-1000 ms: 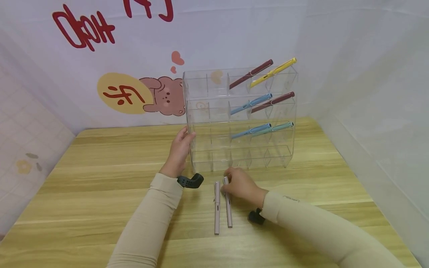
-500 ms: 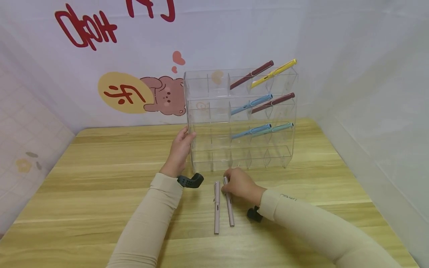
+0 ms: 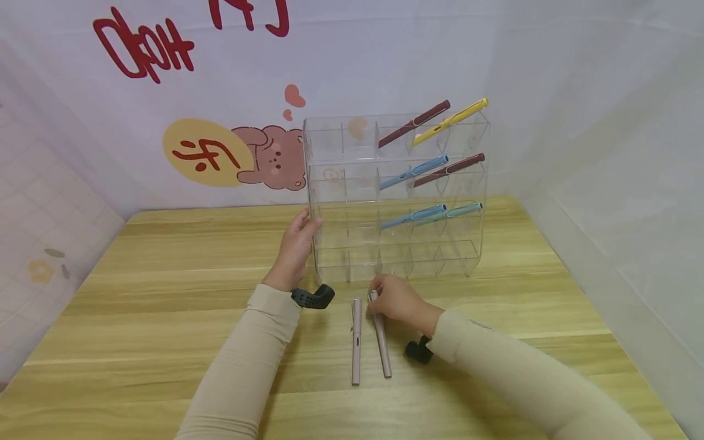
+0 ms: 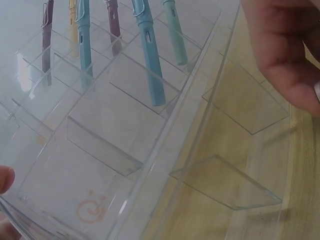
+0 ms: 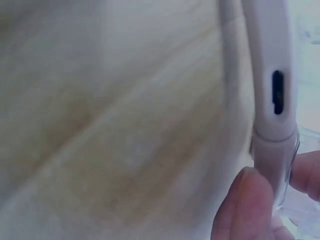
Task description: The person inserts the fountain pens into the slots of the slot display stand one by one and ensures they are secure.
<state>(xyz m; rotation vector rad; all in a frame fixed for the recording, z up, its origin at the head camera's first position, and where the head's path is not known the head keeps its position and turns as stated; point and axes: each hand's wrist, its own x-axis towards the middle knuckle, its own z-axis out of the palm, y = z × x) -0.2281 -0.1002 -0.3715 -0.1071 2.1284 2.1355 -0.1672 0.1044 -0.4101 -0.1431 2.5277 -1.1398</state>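
A clear acrylic pen rack (image 3: 363, 253) stands on the table, divided into tiers of small compartments. My left hand (image 3: 293, 250) holds its left side edge, thumb in front and fingers behind. In front of the rack my right hand (image 3: 400, 302) pinches a pale pinkish-grey pen (image 3: 383, 348) by its capped end. In the right wrist view, thumb and finger lie on either side of that pen's cap (image 5: 272, 160), below a dark slot in the barrel. A matching pen (image 3: 356, 351) lies on the table just to the left, clip end toward the rack.
Pens stand tilted in the rack's right half: dark red (image 3: 420, 122) and yellow (image 3: 453, 121) on top, blue (image 3: 415, 172) and dark red (image 3: 451, 170) below, then blue (image 3: 412, 217) and green (image 3: 462, 211). A printed white cloth (image 3: 231, 79) hangs behind the wooden table (image 3: 165, 342).
The pen in my right hand has swung, its lower end shifting right, away from the other pale pen. My left hand keeps its hold on the rack.
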